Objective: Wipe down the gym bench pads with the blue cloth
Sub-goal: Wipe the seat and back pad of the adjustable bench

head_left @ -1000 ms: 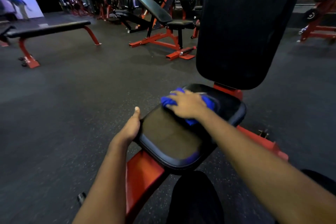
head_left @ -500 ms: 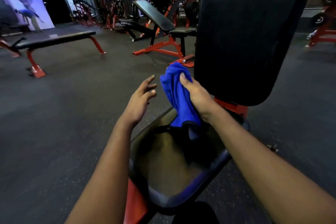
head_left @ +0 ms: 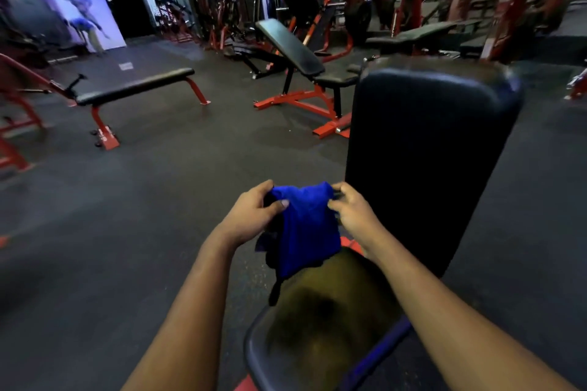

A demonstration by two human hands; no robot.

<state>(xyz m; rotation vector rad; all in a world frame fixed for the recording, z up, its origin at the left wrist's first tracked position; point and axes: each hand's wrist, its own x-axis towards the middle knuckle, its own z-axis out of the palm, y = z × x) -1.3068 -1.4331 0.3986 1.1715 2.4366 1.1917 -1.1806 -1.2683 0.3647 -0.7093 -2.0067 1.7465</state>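
Blue cloth, pinched at its upper corners by left hand and right hand at lower centre; should be refolded flat before the upright back pad is wiped.

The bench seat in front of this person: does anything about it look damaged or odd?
Yes. The seat pad shows a dull brownish patch across its middle, unlike its dark rim and the black back pad. It could be wear or reflected light; the blurred picture cannot settle it.
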